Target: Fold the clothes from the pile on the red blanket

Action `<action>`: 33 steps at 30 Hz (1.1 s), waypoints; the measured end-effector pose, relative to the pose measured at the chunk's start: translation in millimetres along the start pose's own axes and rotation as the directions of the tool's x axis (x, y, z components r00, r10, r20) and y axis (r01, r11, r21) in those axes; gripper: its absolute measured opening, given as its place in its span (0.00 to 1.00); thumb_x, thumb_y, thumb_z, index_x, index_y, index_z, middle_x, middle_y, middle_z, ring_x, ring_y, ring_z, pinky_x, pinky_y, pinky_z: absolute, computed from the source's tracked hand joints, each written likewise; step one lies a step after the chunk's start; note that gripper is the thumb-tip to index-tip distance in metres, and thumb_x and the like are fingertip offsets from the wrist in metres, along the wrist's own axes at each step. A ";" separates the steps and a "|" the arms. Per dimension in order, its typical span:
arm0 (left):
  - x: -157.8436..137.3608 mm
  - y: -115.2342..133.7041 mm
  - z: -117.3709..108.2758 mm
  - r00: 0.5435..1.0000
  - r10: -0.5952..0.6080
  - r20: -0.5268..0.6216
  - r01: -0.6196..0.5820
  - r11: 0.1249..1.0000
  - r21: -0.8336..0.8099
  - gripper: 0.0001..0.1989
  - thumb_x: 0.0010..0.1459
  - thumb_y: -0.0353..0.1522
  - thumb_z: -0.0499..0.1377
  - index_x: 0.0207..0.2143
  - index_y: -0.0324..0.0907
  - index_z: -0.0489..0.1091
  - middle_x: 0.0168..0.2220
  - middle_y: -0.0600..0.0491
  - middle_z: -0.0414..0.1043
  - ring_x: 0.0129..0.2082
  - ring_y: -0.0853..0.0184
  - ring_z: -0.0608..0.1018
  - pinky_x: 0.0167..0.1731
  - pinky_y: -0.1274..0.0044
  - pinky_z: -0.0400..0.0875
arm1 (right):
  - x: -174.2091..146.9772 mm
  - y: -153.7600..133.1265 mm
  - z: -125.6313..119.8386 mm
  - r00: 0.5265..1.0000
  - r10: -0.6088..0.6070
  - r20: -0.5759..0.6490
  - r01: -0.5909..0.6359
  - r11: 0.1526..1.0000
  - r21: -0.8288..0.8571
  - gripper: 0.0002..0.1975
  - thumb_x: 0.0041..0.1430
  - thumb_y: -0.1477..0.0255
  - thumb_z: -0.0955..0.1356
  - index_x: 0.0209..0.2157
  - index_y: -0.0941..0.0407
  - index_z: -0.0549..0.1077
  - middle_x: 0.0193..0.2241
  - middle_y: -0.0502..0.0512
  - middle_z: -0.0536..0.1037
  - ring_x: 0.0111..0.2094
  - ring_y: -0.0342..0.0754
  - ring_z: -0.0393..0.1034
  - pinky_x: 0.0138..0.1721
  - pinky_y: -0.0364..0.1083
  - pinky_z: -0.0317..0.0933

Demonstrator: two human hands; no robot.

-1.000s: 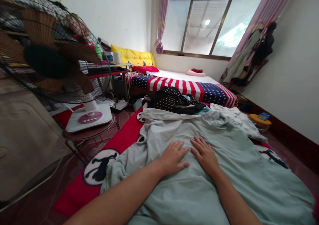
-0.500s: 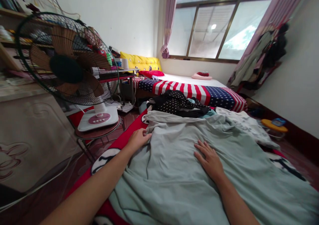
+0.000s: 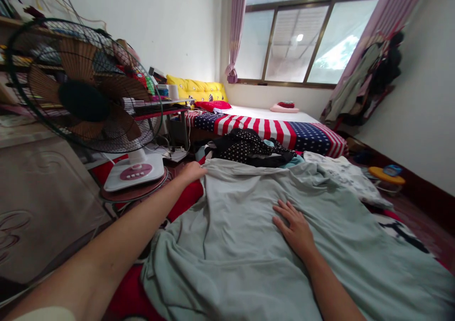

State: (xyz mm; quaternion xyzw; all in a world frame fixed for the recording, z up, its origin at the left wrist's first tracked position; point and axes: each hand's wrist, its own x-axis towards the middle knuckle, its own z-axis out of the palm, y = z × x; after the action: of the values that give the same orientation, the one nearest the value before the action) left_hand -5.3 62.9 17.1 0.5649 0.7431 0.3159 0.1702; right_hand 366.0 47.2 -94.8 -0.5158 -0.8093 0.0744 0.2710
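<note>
A pale green garment [image 3: 245,226] lies spread over a red patterned cover [image 3: 185,200], with soft wrinkles across it. My left hand [image 3: 193,171] is closed on the garment's far left corner, fingers pinching the fabric edge. Flat on the middle of the cloth rests my right hand [image 3: 294,226], fingers apart and holding nothing. Just beyond the garment's far edge sits a heap of dark clothes with a black polka-dot piece [image 3: 245,145]. To its right lies a white patterned cloth [image 3: 344,176].
At the left, a fan [image 3: 85,98] stands on a round stool [image 3: 137,193] beside a cabinet [image 3: 46,207]. A bed with a stars-and-stripes cover [image 3: 256,126] is at the back under the window. A yellow stool [image 3: 386,180] stands at the right.
My left hand has moved forward and left from the garment's side to its far corner, and the left edge lies further out. My right hand stays flat on the cloth.
</note>
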 end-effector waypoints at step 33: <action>-86.8 -10.6 60.6 0.968 0.109 0.227 0.037 0.829 -0.557 0.19 0.54 0.45 0.56 0.37 0.39 0.75 0.37 0.47 0.78 0.38 0.60 0.79 0.32 0.75 0.72 | 0.2 1.6 -3.7 1.000 0.001 -0.015 0.000 0.998 0.063 0.21 0.58 0.58 0.63 0.48 0.52 0.76 0.58 0.56 0.69 0.63 0.59 0.54 0.60 0.63 0.49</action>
State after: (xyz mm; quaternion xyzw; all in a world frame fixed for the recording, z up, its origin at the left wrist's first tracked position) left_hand 50.3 -4.3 -43.9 0.5396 0.5805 0.4485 0.4131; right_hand 369.1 47.5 -92.2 -0.5076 -0.8044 0.0960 0.2934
